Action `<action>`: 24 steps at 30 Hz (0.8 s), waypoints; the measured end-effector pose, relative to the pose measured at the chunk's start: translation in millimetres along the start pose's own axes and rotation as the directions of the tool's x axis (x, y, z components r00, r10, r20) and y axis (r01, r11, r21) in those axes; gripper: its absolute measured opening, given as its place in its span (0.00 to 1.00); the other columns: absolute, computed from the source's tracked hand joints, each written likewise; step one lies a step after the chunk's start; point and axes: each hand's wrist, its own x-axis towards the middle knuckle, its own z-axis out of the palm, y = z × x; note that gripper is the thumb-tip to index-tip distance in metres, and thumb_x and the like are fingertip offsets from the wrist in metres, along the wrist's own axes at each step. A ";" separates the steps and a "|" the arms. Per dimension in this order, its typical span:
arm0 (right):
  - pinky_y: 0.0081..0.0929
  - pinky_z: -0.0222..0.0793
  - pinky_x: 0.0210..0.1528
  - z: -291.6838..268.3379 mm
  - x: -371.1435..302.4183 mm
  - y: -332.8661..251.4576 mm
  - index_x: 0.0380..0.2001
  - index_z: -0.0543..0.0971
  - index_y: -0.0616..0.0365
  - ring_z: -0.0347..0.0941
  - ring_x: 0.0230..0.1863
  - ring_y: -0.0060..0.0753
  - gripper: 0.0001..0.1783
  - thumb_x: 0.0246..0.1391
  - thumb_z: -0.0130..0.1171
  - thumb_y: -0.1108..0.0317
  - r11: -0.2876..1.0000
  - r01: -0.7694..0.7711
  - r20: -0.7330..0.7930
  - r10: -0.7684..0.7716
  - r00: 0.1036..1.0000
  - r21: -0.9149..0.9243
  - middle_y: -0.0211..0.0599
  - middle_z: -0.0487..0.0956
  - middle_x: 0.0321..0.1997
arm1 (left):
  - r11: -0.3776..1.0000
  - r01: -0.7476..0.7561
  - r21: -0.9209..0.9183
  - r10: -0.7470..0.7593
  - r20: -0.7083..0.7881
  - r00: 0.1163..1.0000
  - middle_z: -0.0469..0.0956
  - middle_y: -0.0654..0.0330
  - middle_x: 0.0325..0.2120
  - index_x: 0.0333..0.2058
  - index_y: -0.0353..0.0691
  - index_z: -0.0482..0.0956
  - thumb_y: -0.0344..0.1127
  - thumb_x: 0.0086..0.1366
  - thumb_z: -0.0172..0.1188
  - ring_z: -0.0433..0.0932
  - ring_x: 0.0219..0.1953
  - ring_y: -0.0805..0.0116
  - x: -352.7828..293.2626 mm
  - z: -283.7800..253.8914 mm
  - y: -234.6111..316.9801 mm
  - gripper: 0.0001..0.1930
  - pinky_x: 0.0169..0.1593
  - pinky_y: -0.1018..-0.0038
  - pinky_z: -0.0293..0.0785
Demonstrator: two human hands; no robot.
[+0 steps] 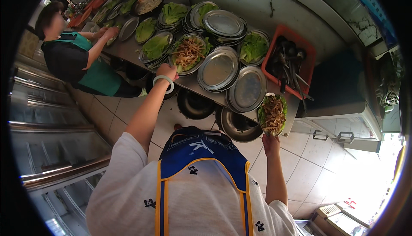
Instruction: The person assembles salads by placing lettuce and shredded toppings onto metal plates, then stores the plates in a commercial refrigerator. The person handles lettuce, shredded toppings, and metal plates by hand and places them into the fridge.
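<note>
My left hand [166,71] grips the near rim of a metal plate [200,65] at the counter's edge. Green lettuce and a heap of brown shredded food [189,53] lie on that plate. Off to the right, my right hand [271,145] pinches the near end of a second plate, its rim largely hidden under lettuce and similar shredded food [273,112]. This one is by the counter's right corner; whether it rests on the counter or is lifted, I cannot tell. Between the two plates sit stacks of bare oval metal plates [218,68].
An orange-red basket [312,51] of dark ladles stands at the right, handles sticking out. Lettuce-lined plates [253,47] and a pan of pale food [149,3] line the back. Large woks [195,104] sit below the counter. A co-worker in a green apron [98,75] works at the left.
</note>
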 end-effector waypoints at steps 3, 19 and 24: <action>0.27 0.79 0.36 1.5 -3.4 -2.7 0.51 0.70 0.53 0.79 0.36 0.32 0.13 0.63 0.49 0.69 1.000 -0.001 0.003 0.001 1.000 0.010 0.37 0.80 0.40 | 0.980 0.026 -0.196 -0.041 -0.076 0.996 0.80 0.49 0.27 0.35 0.29 0.72 0.37 0.70 0.48 0.83 0.25 0.63 -0.9 -4.7 -5.2 0.14 0.29 0.72 0.78; 0.27 0.79 0.44 -30.8 -28.2 -18.3 0.50 0.71 0.57 0.78 0.41 0.33 0.13 0.63 0.48 0.75 1.000 -0.003 -0.020 0.004 1.000 0.027 0.38 0.78 0.44 | 0.477 0.345 -0.808 0.160 0.466 0.870 0.77 0.49 0.43 0.42 0.26 0.70 0.24 0.59 0.43 0.81 0.43 0.58 2.9 -21.5 -88.5 0.13 0.46 0.64 0.83; 0.25 0.80 0.39 -33.4 -66.1 -47.5 0.51 0.71 0.58 0.78 0.39 0.32 0.13 0.63 0.48 0.75 0.999 0.026 0.000 -0.026 1.000 -0.030 0.39 0.78 0.42 | 0.394 0.309 -0.866 0.269 0.430 0.862 0.76 0.48 0.46 0.49 0.24 0.67 0.24 0.59 0.42 0.79 0.47 0.56 -30.8 -26.9 -103.6 0.19 0.48 0.64 0.83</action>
